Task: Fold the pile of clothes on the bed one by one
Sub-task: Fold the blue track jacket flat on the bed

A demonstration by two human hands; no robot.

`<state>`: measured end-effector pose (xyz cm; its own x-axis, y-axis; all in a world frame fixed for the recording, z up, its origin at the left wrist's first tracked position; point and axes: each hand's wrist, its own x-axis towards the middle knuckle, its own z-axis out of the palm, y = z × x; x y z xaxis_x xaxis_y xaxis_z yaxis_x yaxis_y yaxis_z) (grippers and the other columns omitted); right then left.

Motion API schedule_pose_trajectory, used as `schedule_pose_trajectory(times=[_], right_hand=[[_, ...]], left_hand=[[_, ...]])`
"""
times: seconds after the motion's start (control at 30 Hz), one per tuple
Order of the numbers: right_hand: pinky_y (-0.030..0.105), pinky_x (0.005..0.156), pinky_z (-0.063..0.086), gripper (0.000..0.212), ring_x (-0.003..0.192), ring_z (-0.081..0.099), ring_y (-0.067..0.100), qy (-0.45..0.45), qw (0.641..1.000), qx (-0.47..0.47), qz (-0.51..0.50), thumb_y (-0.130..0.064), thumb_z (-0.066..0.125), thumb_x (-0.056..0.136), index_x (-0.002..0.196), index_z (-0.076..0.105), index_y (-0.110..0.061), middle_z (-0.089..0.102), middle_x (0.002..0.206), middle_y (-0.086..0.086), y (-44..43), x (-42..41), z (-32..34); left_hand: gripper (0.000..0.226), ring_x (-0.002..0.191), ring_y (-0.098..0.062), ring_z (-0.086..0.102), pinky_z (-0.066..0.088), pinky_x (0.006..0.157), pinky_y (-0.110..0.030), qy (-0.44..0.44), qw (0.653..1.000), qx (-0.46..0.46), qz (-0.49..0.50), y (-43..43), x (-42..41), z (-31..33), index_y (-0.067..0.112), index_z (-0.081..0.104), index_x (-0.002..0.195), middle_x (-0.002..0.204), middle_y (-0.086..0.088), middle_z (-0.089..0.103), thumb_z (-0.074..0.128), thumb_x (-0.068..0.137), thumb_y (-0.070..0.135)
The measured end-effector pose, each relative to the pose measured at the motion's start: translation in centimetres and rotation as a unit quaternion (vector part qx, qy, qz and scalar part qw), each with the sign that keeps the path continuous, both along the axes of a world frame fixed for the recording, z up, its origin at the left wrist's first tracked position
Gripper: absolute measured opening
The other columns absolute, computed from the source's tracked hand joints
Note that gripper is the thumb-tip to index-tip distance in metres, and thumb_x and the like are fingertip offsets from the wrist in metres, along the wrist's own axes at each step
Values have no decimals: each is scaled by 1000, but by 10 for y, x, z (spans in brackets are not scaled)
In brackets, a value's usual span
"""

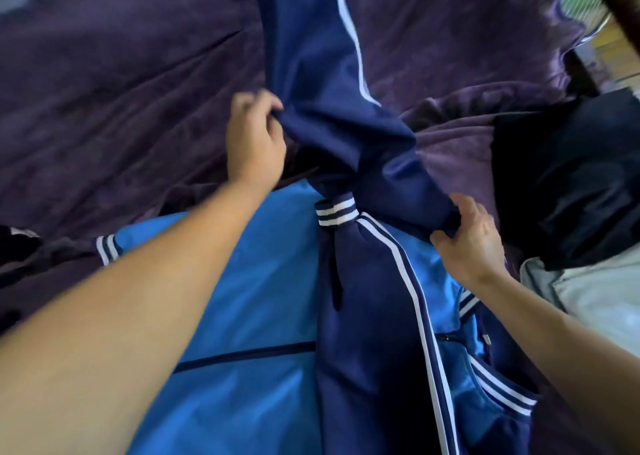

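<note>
Bedsheet (121,91): purple, creased, spread under everything from 9 to 2 o'clock.
Left hand (256,136): at 11 o'clock of centre, fingers curled into a bunched edge of the navy cloth.
Blue jacket (242,299): lying flat on the sheet at 6 o'clock, with a navy sleeve laid down over it and a striped cuff (336,214) at centre.
Navy cloth (329,74): white-striped, lifted off the bed, running from 12 o'clock down to centre; separate garment or part of the jacket, cannot tell.
Right hand (471,236): at 3 o'clock of centre, thumb and fingers pinching the lower navy edge.
Black garment (571,184): heaped at 3 o'clock, touching a pale grey garment (595,302) at 4 o'clock.
Risk: probably a drag across the cuff below, rucking the flat jacket; smooth fabric possibly slipping from the bunched left grip; uneven holds likely to skew the fold.
Writing: none legible; stripes only, no logo made out.
</note>
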<state>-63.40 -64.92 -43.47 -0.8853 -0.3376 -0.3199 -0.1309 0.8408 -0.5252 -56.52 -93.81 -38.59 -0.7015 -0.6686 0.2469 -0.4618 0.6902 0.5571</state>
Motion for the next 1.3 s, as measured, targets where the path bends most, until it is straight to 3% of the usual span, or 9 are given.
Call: schedule_pose_trajectory(times=[0.13, 0.33, 0.53, 0.63, 0.77, 0.93, 1.07, 1.2, 1.3], right_hand=[[48, 94, 38, 47, 117, 45, 35, 95, 994, -49, 26, -10, 63, 80, 126, 56, -13, 54, 126, 11, -12, -7, 17], [32, 90, 38, 31, 109, 56, 29, 119, 986, -103, 62, -17, 57, 85, 115, 64, -14, 64, 116, 8, -77, -44, 26], [40, 97, 41, 66, 122, 48, 34, 29, 987, 50, 152, -29, 69, 81, 138, 40, -14, 47, 138, 14, -163, -64, -2], [33, 87, 47, 33, 104, 61, 32, -4, 992, 66, 111, -21, 66, 82, 114, 65, -12, 65, 113, 16, -169, -65, -7], [21, 82, 40, 21, 93, 58, 17, 130, 965, -121, 192, -17, 62, 84, 104, 71, -15, 66, 101, 6, -137, -42, 4], [9, 76, 42, 16, 82, 55, 3, 123, 955, -234, 135, -4, 59, 86, 97, 68, -11, 57, 100, -9, -72, -16, 8], [11, 56, 45, 11, 59, 58, -6, -22, 975, -206, -76, -6, 57, 92, 95, 67, -7, 63, 89, 4, -22, 11, -4], [30, 65, 49, 42, 63, 66, 12, -409, 826, -248, -299, -49, 44, 98, 91, 64, -12, 69, 77, 4, -1, 20, 5], [36, 76, 50, 63, 80, 63, 21, -494, 809, -212, -236, -71, 39, 88, 100, 65, -15, 68, 87, 2, 10, 23, 7]], left_hand=[[27, 88, -31, 62, 42, 79, -30, -65, 987, 142, -31, 46, 42, -42, 3, 66, 99, 94, -15, 69, 49, 80, -8], [41, 119, -22, 56, 37, 98, -20, -237, 926, 291, -41, 79, 107, -96, 7, 60, 126, 129, -9, 61, 47, 88, -1], [12, 81, -26, 63, 54, 67, -32, -15, 851, 472, 230, 45, 113, -97, 16, 63, 94, 90, -14, 66, 54, 91, 8], [19, 75, -20, 65, 53, 54, -26, 88, 765, 570, 286, 5, 86, -90, 17, 60, 100, 94, -10, 67, 62, 90, 34], [38, 106, -25, 64, 56, 75, -32, 197, 663, 661, 293, -31, 40, -78, 6, 60, 122, 122, -10, 65, 66, 85, 12], [33, 115, -34, 59, 46, 101, -47, 256, 639, 706, 168, -28, 4, -15, 4, 61, 115, 124, -19, 62, 53, 83, -3], [38, 102, -18, 65, 48, 98, -37, 158, 768, 620, -2, 32, 34, 24, 16, 72, 90, 104, -4, 71, 51, 79, -15], [43, 70, -4, 61, 50, 69, -24, -19, 857, 507, -93, 113, 99, 10, 11, 71, 79, 74, 8, 70, 48, 77, -25], [39, 85, -24, 63, 45, 80, -28, -186, 908, 312, -207, 149, 144, -12, 7, 77, 78, 85, -9, 70, 54, 62, -20]])
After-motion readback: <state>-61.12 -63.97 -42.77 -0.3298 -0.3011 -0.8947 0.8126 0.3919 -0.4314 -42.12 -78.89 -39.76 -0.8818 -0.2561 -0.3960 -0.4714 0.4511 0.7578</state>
